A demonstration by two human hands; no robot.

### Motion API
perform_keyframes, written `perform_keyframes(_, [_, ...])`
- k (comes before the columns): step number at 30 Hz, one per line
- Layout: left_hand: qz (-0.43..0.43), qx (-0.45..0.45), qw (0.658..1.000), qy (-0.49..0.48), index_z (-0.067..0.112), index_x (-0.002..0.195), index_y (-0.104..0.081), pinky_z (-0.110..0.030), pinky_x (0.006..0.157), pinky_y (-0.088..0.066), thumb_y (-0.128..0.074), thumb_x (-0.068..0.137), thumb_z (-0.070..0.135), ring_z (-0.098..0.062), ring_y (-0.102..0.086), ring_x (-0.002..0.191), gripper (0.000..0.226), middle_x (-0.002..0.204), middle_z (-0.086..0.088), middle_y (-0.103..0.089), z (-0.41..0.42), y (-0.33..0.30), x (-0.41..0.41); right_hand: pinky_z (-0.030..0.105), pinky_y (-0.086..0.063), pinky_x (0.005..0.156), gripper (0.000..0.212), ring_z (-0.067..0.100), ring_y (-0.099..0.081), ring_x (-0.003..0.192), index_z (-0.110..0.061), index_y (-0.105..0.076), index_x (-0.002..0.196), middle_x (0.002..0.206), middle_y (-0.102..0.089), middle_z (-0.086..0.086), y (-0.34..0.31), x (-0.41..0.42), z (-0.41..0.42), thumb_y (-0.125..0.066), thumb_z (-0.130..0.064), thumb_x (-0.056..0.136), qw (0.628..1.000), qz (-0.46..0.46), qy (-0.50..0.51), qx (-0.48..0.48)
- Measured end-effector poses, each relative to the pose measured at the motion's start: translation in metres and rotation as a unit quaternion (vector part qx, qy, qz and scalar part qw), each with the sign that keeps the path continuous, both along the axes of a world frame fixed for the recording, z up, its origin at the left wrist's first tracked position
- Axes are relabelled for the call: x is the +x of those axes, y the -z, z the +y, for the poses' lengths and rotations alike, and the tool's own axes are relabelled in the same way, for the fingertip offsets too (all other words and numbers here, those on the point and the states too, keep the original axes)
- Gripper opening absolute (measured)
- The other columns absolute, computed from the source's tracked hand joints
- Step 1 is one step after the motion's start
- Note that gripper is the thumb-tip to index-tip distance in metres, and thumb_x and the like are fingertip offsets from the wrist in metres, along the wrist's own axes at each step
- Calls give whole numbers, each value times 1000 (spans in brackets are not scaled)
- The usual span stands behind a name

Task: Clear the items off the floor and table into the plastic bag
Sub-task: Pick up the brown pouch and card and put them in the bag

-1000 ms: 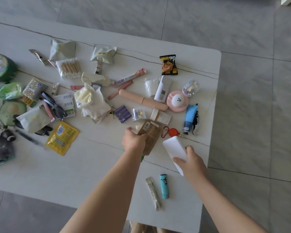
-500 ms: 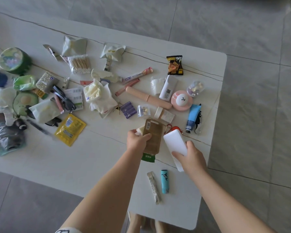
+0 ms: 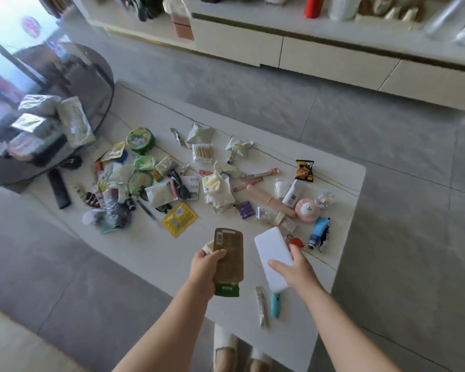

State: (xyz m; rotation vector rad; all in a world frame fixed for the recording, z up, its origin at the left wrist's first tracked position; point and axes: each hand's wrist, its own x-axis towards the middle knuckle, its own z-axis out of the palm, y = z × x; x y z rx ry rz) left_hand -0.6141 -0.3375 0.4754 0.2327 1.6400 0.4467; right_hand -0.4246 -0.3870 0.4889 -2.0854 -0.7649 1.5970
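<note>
**Both hands loaded; bag not in view**

Left hand [image 3: 203, 267] grips a brown card pack [image 3: 228, 257], thumb curled over its face, fingers behind it; a small pale item is pinched along with it at the pack's upper left corner. Right hand [image 3: 295, 268] holds a white block [image 3: 273, 253], thumb laid along its near side, fingers hidden beneath. Both items are lifted over the near edge of the table [image 3: 134, 253].

The plastic bag cannot be identified in this view. A crumpled dark film bundle [image 3: 113, 214] lies at 10 o'clock from the left hand, but whether it is the bag cannot be told.

Judgement on the step: the two items should be carried level to the bag, with its mouth open before release. With both hands full, one item probably has to go down or be stacked first. The thin pack may flex; the grip should sit nearer its middle.

Remaining on the table: a teal lighter [image 3: 275, 304] and a wrapped stick [image 3: 261, 307] at 6 o'clock from the block, a red tag [image 3: 295, 241] touching the right fingertips, and a yellow sachet [image 3: 179, 218] at 11 o'clock from the pack.

Writing: a barcode at the pack's top and white characters on its green foot, unreadable. Other labels are blurred.
</note>
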Motion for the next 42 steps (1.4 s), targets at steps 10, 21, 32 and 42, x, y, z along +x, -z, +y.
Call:
perform_keyframes(10, [-19, 112, 982, -151, 3, 117, -54, -52, 76, -55, -68, 82, 3, -39, -66, 86, 37, 99, -22, -66, -22, -150, -98, 41, -54, 84, 48, 28, -55, 105, -18, -36, 121, 116, -51, 10, -137, -104, 28, -65, -12, 83, 986, 89, -131, 59])
perform_keyframes(21, [-20, 214, 905, -367, 6, 106, -59, -49, 80, -54, -71, 81, 4, -39, -64, 93, 27, 109, -24, -65, -79, -234, -250, 32, -52, 57, 38, 20, -59, 80, -13, -46, 122, 98, -59, 5, -234, -269, 45, -58, -2, 88, 948, 168, -249, 103])
perform_keyframes(32, [21, 265, 826, -496, 0, 118, -57, -54, 87, -52, -73, 81, 15, -29, -65, 80, 43, 98, -17, -67, -131, -256, -433, 30, -53, 58, 31, 17, -58, 76, -9, -48, 112, 94, -57, 6, -275, -472, 34, -60, -3, 84, 907, 163, -364, 133])
perform_keyframes(42, [87, 254, 768, -581, 13, 108, -57, -32, 71, -51, -69, 86, 19, -28, -62, 86, 26, 99, -11, -66, -195, -259, -564, 15, -44, 43, 28, 10, -57, 66, -17, -59, 107, 79, -61, -2, -289, -634, 5, -61, -4, 83, 850, 178, -472, 151])
